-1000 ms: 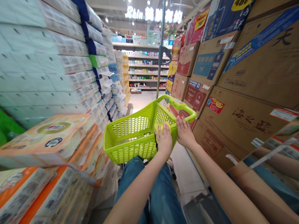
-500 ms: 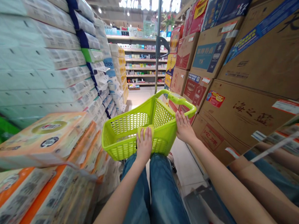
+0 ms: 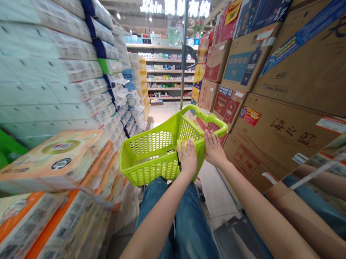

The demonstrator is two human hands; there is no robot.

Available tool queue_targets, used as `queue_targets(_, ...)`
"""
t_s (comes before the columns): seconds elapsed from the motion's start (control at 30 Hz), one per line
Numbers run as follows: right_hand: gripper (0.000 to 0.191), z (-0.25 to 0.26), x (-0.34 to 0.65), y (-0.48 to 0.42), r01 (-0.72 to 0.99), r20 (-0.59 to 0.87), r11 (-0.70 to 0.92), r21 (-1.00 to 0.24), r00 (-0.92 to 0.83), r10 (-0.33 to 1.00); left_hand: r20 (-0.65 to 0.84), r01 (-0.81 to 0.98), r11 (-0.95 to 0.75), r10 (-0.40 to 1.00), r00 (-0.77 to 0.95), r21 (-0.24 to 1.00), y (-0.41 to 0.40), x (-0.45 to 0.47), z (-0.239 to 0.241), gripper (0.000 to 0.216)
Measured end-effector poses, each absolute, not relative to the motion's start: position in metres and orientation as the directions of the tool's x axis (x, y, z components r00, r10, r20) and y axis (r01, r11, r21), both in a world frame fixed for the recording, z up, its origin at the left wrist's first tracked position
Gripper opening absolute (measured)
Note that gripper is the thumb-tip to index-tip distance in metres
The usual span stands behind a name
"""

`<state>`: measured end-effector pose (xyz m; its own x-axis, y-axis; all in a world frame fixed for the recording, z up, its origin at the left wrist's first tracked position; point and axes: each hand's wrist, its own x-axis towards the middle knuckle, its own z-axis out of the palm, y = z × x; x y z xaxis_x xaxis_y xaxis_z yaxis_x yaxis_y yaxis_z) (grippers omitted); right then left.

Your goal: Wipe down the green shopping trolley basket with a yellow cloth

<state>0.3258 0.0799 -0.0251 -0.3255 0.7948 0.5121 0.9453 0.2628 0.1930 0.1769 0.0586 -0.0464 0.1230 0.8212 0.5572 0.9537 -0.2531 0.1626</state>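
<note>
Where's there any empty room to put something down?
The green basket looks open between its walls. Floor shows beyond it, between stacked packs and cartons, and between the jeans and cartons. Crowded: both stacks, and the basket's near side, with the left hand, yellow cloth and right hand.

Over the green basket there is room to pass — hemmed by stacked tissue packs on the left, cartons on the right — with a pole standing beyond, far side.
</note>
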Motion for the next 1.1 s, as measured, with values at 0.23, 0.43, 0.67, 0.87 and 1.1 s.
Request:
queue_targets(0.23, 0.099, -0.027, 0.326, 0.080, 0.946, 0.518, 0.258, 0.194, -0.323, 0.792, 0.604, 0.934, -0.337, 0.771, 0.203, 0.117, 0.065, 0.184, -0.047, 0.057)
queue_targets(0.43, 0.099, -0.022, 0.324, 0.077, 0.948, 0.492, 0.243, 0.205, -0.314, 0.812, 0.573, 0.968, -0.245, 0.801, 0.177, 0.044, 0.041, 0.103, -0.076, 0.060)
queue_targets(0.67, 0.097, -0.023, 0.325, 0.078, 0.952, 0.503, 0.249, 0.180, -0.307, 0.808, 0.542, 0.994, -0.113, 0.835, 0.095, 0.000, 0.019, 0.030, -0.088, 0.058)
queue_targets(0.87, 0.097, -0.027, 0.325, 0.079, 0.949, 0.525, 0.268, 0.166, -0.315, 0.791, 0.533, 0.994, -0.070, 0.846, 0.013, 0.087, 0.026, 0.083, -0.074, 0.058)
queue_targets(1.1, 0.097, -0.029, 0.324, 0.082, 0.947, 0.520, 0.257, 0.194, -0.321, 0.791, 0.574, 0.943, -0.289, 0.806, 0.145, 0.166, 0.065, 0.194, -0.042, 0.054)
